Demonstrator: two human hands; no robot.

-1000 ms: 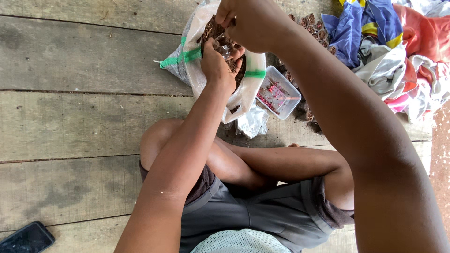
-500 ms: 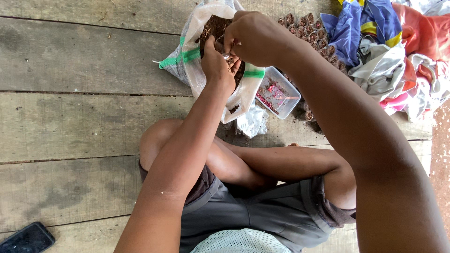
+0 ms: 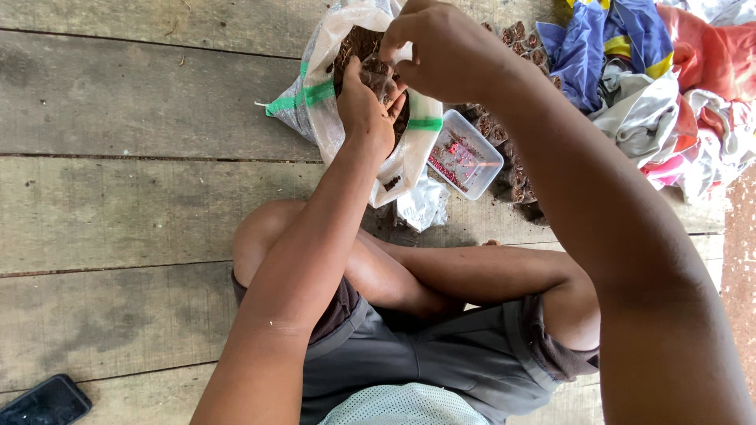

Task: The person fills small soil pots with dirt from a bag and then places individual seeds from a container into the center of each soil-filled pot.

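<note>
I sit cross-legged on wooden planks. A white woven sack (image 3: 323, 118) with green stripes lies open in front of me, full of dark brown soil (image 3: 358, 43). My left hand (image 3: 366, 106) is cupped at the sack's mouth with soil in its palm. My right hand (image 3: 441, 51) is just above it, fingers curled around a small clear bag that is partly hidden. Both hands nearly touch each other.
A clear plastic tub (image 3: 465, 153) with small reddish seeds stands right of the sack. Behind it lie rows of small soil-filled bags (image 3: 524, 43). A heap of coloured cloth (image 3: 661, 86) fills the top right. A black phone (image 3: 43, 403) lies at the bottom left.
My right hand has come down a little towards the left hand at the sack's mouth. The left hand has stayed in the sack.
</note>
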